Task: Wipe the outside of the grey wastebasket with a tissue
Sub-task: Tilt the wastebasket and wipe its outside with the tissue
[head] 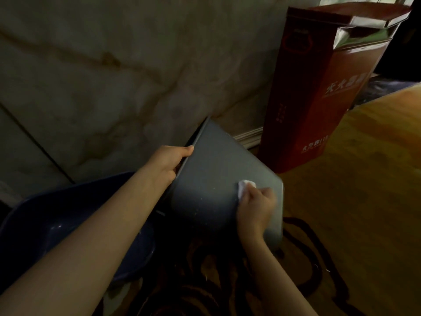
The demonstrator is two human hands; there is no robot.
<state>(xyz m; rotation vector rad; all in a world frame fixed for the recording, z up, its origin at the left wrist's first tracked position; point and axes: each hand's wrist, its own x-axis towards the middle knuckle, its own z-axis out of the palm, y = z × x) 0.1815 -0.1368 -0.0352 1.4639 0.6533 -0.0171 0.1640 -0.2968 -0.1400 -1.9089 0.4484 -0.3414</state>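
The grey wastebasket (214, 169) lies tipped on its side in the middle of the view, its rim toward the left and its base toward the right. My left hand (169, 161) grips the rim, fingers curled over the edge. My right hand (255, 208) presses a crumpled white tissue (245, 187) against the basket's outer wall near the base. Most of the tissue is hidden under my fingers.
A tall red box (319, 92) with its top flap open stands right behind the basket. A dark blue basin (57, 215) sits at lower left under my left forearm. A pale marbled wall (114, 76) fills the back. Wooden floor (376, 167) and a dark patterned rug (296, 281) lie below.
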